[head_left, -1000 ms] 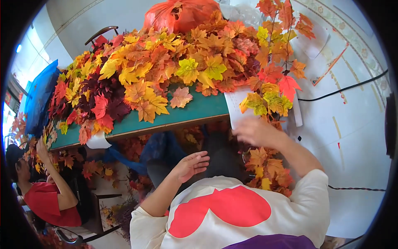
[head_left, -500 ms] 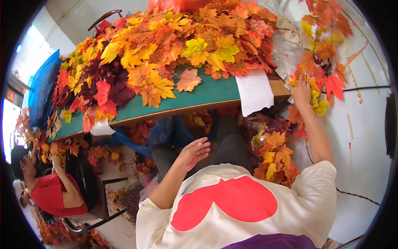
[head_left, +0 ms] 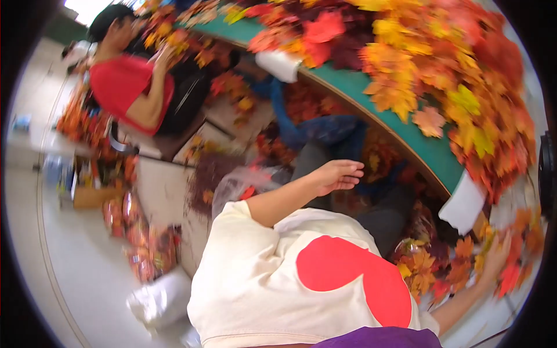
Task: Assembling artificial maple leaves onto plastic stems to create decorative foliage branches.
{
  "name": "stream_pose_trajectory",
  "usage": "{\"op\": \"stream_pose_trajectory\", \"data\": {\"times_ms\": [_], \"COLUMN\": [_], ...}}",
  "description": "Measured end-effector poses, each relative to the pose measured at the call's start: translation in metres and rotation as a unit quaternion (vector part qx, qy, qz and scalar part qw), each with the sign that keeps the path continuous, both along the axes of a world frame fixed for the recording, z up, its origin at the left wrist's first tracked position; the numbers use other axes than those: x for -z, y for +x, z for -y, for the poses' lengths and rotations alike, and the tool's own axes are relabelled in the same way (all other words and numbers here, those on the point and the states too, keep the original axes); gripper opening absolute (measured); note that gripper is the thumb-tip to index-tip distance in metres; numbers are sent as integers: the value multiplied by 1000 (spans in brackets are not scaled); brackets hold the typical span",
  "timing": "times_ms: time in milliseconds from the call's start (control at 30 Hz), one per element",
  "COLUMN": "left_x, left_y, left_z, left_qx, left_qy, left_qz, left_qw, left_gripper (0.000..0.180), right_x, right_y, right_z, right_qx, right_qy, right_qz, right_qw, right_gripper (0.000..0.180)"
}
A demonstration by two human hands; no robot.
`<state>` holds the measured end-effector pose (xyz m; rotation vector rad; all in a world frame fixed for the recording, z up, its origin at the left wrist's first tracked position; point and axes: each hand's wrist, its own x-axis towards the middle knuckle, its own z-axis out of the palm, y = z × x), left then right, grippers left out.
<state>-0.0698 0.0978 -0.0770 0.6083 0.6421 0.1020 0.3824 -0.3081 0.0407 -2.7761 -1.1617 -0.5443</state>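
Observation:
My left hand [head_left: 337, 176] hangs above my lap in front of the table edge, fingers stretched out and palm bare. Out at the far right, my right hand [head_left: 496, 255] is blurred among the orange, red and yellow leaves of an artificial maple leaf garland [head_left: 512, 272], its fingers closed on it beside the table corner. On the green table [head_left: 342, 81] lies a big heap of artificial maple leaves [head_left: 441, 52] in yellow, orange, red and dark purple. A white paper sheet [head_left: 464, 204] droops over the table edge near my right hand.
A co-worker in a red shirt [head_left: 123, 87] sits at the left, handling leaves. Bags of leaves [head_left: 139, 238] and a white plastic bag [head_left: 159, 301] stand on the floor behind. Blue plastic sheeting [head_left: 325, 133] hangs under the table. Brown twigs [head_left: 214, 174] lie near the seat.
My view has swung left, bringing in more floor and the co-worker. My right hand with the garland has come lower beside the table corner. The left hand stays stretched out over my lap.

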Motion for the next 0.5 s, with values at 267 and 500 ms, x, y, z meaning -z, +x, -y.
{"op": "stream_pose_trajectory", "data": {"times_ms": [267, 500], "left_x": [88, 153], "left_y": [-111, -241], "left_z": [-29, -19], "left_qx": [-242, -302], "left_qy": [258, 414], "left_qz": [-194, -487], "left_qw": [915, 707], "left_gripper": [29, 27], "right_x": [-40, 88], "right_y": [-216, -373], "right_z": [-207, -358], "right_qx": [-312, -529], "right_qy": [-31, -212], "right_qz": [-113, -327], "right_qw": [943, 754], "right_gripper": [34, 44]}}
